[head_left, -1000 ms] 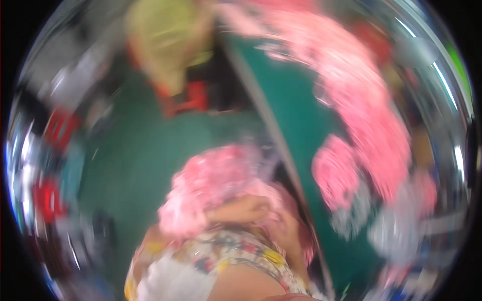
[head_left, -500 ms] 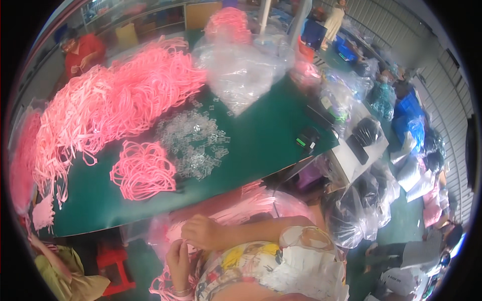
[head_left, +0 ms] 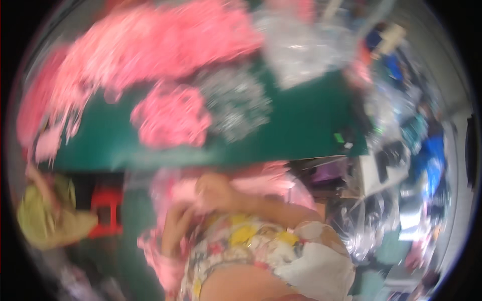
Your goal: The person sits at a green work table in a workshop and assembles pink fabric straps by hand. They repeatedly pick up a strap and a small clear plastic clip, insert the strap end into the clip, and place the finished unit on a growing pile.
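Motion blurs the whole head view. My right hand (head_left: 217,193) is curled closed above my lap, in front of the table's near edge. Just left of it and a little lower, my left hand (head_left: 175,224) has its fingers bent together toward the right one. Whatever they pinch between them is too small and smeared to make out. Beneath and around both hands lies a bundle of pink straps (head_left: 268,176), partly in clear plastic. On the green table (head_left: 301,128) rest a small pile of pink loops (head_left: 171,116) and a heap of small clear plastic pieces (head_left: 236,103).
A large mound of pink straps (head_left: 165,42) covers the table's far left, beside a clear plastic bag (head_left: 301,47). Another person's arm (head_left: 44,188) reaches the table's left end, near a red stool (head_left: 106,208). Filled bags (head_left: 361,220) crowd the right side.
My view has swung, so the table and its piles appear higher and farther right, and the picture is now blurred. My hands stay close together in much the same pose.
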A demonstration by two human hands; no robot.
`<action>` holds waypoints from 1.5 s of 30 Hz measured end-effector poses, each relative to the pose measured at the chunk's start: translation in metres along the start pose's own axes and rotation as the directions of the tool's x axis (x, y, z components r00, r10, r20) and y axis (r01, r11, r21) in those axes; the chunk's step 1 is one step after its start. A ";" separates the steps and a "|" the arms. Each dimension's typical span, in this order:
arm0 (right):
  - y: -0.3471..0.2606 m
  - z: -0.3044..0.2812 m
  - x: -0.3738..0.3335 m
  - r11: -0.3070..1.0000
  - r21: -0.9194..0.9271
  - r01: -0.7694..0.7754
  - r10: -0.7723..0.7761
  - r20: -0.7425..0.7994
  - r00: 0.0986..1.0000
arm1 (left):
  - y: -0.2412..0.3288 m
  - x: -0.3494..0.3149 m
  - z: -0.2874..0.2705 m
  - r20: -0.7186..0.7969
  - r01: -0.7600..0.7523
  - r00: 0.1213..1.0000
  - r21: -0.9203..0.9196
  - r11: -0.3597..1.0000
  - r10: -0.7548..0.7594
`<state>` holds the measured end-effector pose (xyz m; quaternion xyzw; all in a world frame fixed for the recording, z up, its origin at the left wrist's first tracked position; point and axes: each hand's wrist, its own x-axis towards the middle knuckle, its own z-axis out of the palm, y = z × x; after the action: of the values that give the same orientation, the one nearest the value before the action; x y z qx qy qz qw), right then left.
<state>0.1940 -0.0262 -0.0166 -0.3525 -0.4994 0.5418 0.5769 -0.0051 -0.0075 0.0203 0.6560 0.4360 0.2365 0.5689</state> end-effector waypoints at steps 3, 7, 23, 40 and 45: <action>0.020 -0.023 0.011 0.967 -0.242 0.082 -0.038 0.179 0.983 | 0.018 -0.004 -0.013 0.176 0.215 0.968 -0.226 0.950 -0.178; 0.016 -0.018 0.018 0.903 0.129 -0.411 0.318 0.442 0.839 | 0.028 -0.010 -0.024 0.214 0.312 0.946 -0.385 0.869 -0.245; -0.040 -0.020 0.033 0.863 -0.050 -0.503 0.473 0.435 0.766 | 0.013 -0.005 -0.031 0.204 0.304 0.945 -0.270 0.914 -0.254; -0.039 -0.038 0.022 0.917 -0.167 -0.362 0.399 0.373 0.838 | 0.021 -0.007 -0.020 0.161 0.279 0.956 -0.252 0.927 -0.244; -0.037 -0.036 0.014 0.901 -0.407 -0.153 0.299 0.326 0.897 | 0.022 -0.008 -0.012 0.182 0.288 0.952 -0.251 0.924 -0.247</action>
<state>0.2376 -0.0136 0.0120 -0.3995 -0.6498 0.5600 0.3234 -0.0118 -0.0072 0.0456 0.5205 0.4415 0.1659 0.7118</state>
